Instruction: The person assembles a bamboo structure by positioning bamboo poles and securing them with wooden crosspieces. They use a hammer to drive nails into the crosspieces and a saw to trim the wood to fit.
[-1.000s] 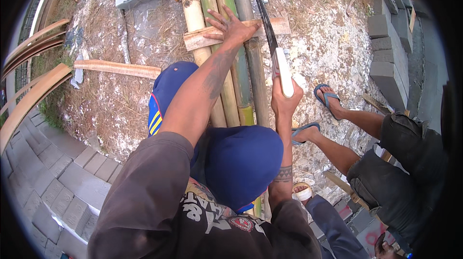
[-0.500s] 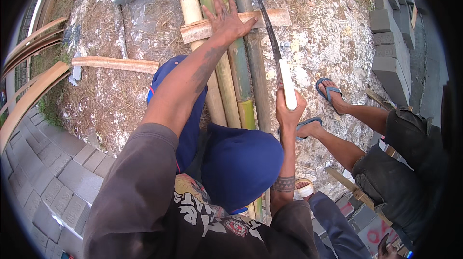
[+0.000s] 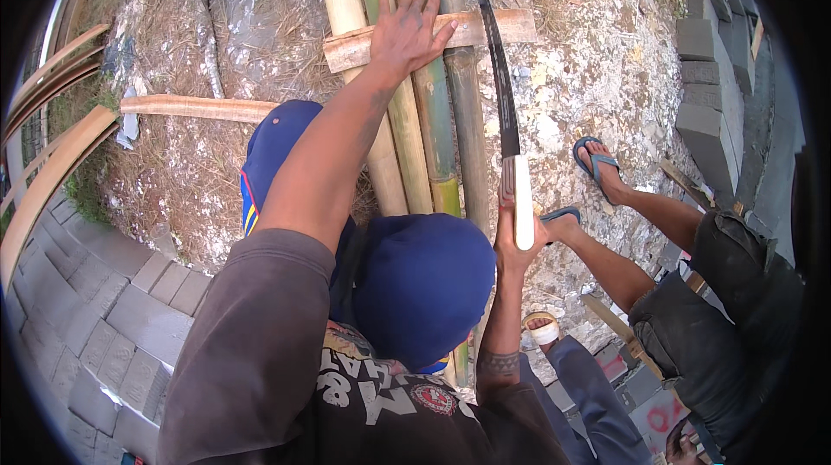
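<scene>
My right hand grips the white handle of a hand saw. Its dark blade points away from me and lies across the right part of a short wooden board. That board rests crosswise over several bamboo poles. With fingers spread, my left hand presses down on the board and the poles, left of the blade. My bent knees in blue cloth straddle the near part of the poles. Whether the blade has cut into the board I cannot tell.
Another wooden strip lies on the ground at left, near long curved planks. Grey blocks are stacked at right, with more paving blocks at lower left. A person's sandalled feet stand close on my right.
My right hand has drawn the saw back toward me, the handle now lower in view. My left hand stays on the board.
</scene>
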A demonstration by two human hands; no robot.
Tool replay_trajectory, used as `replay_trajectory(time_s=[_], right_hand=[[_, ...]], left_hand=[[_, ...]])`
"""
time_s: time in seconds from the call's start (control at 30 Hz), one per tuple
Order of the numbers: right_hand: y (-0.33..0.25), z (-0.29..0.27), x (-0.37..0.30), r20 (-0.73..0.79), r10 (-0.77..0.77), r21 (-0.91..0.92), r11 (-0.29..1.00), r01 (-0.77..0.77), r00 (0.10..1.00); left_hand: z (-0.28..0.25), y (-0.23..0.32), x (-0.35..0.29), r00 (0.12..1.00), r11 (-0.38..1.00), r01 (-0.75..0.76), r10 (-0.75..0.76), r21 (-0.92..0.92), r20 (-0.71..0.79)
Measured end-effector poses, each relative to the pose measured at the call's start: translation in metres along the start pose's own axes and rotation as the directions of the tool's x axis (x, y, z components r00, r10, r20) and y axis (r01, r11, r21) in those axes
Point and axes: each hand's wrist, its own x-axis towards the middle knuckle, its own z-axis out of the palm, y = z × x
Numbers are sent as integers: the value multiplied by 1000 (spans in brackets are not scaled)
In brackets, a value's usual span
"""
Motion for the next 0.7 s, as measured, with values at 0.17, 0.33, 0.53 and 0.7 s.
replay_trajectory(time_s=[0.17,0.33,0.53,0.7], right_hand=[[-9,1,32,90,223,-18,975,-222,971],[12,1,2,39,-69,-18,997,70,997],[-7,15,7,72,130,-48,991,-127,989],[7,-1,6,104,28,-148,989,-12,994]], left_hand=[[5,-15,9,997,1000,-24,24,-2,-80],[9,-12,-2,998,999,5,-8,-41,-66],[10,-1,-36,999,998,-11,13,-65,39],[8,-16,0,999,999,5,-7,-42,-38]])
